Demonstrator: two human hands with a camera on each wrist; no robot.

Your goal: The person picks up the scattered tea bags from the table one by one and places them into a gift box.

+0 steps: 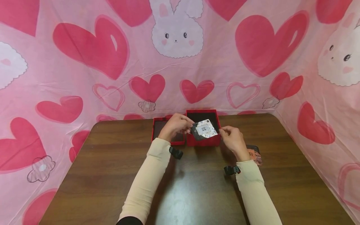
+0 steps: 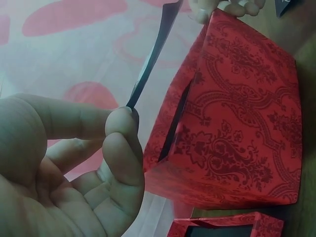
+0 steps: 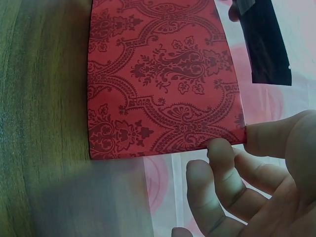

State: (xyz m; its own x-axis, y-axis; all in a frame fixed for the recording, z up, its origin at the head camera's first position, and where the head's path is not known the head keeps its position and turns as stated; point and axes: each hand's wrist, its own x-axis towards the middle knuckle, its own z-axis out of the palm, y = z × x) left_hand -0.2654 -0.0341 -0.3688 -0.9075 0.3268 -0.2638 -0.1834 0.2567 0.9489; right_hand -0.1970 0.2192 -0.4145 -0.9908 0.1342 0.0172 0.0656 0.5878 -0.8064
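In the head view my left hand (image 1: 176, 126) pinches one end of a flat packet (image 1: 208, 129), black with a white printed label, over the mouth of an open red box (image 1: 203, 141). Thumb and fingertips grip the packet's edge in the left wrist view, where the packet (image 2: 150, 61) is seen edge-on. My right hand (image 1: 233, 139) pinches the box's right corner. In the right wrist view its thumb and forefinger sit at the corner of the red patterned wall (image 3: 163, 84), while the dark packet (image 3: 269, 47) hangs apart from them. The box has a dark inside.
A shallow red-rimmed tray or lid (image 1: 154, 132) with a dark inside lies left of the box, partly behind my left hand. Beside my right wrist, a black and orange packet (image 1: 254, 155) lies on the brown wooden table (image 1: 112, 175). A pink heart-print cloth (image 1: 174, 68) hangs behind.
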